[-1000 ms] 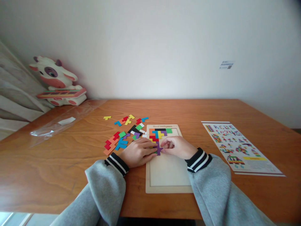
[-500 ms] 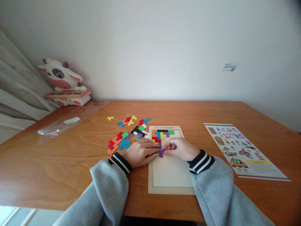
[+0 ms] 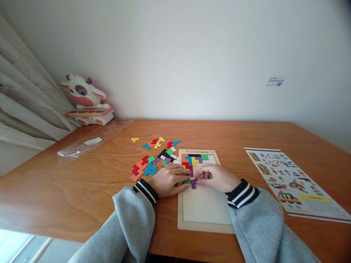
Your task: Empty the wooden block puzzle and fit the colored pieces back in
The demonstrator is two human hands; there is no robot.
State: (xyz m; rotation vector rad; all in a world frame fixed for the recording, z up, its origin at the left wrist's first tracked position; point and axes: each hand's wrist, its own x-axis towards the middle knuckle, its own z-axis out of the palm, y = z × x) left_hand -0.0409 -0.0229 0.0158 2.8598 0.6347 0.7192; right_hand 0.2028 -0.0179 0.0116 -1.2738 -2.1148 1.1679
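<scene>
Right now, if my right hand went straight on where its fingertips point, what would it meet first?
Most likely the lower purple piece on the board, which your right hand already seems to touch. Beyond it comes your left hand, though depth makes the exact gap hard to judge.

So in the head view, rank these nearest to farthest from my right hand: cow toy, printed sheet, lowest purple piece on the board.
1. Lowest purple piece, just left.
2. Printed sheet, to the right.
3. Cow toy, far back left.
</scene>
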